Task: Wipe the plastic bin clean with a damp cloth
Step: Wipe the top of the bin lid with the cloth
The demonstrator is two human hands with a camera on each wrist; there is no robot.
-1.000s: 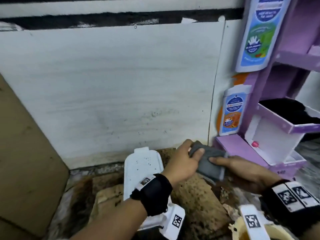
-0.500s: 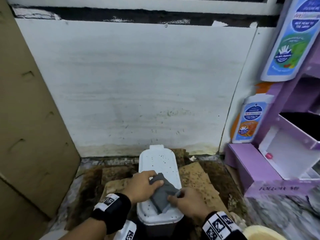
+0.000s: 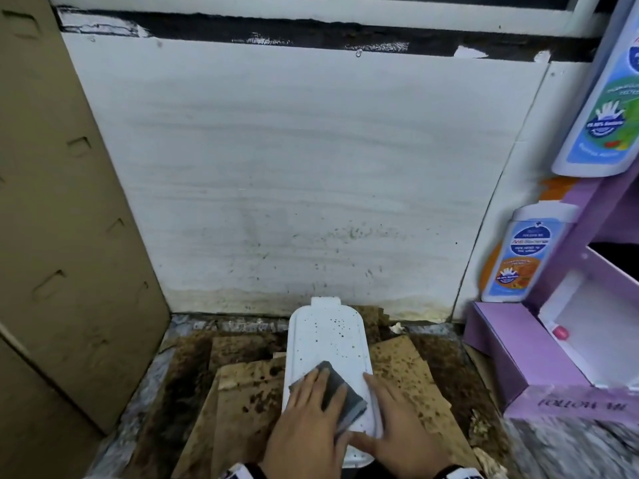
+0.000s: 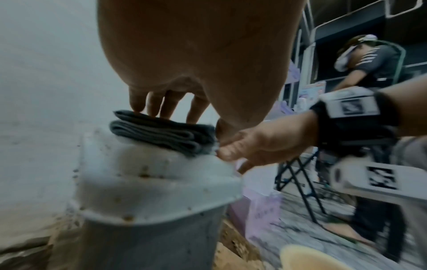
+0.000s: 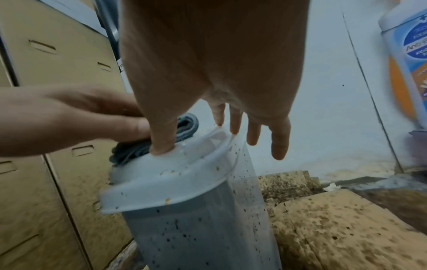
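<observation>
A tall grey plastic bin (image 5: 196,228) with a speckled white lid (image 3: 328,340) stands on the floor against the wall. A folded grey cloth (image 3: 342,392) lies on the near part of the lid. My left hand (image 3: 311,406) lies flat on the cloth, its straight fingers (image 4: 161,107) pressing it down. My right hand (image 3: 390,420) rests along the lid's right edge, fingers spread and straight. Its thumb (image 5: 161,146) presses on the lid (image 5: 173,173) beside the cloth (image 5: 184,127). Brown spots dot the lid (image 4: 150,182) and the bin's side.
Stained cardboard sheets (image 3: 408,382) cover the floor around the bin. A tall cardboard panel (image 3: 69,236) stands close on the left, a white wall (image 3: 294,167) behind. A purple display stand (image 3: 553,357) with bottle cut-outs (image 3: 518,254) fills the right. Another person (image 4: 369,60) bends over farther off.
Both hands carried the cloth from the right of the bin down onto the lid. My left hand has flattened onto it, and my right hand has let it go and moved to the lid's edge.
</observation>
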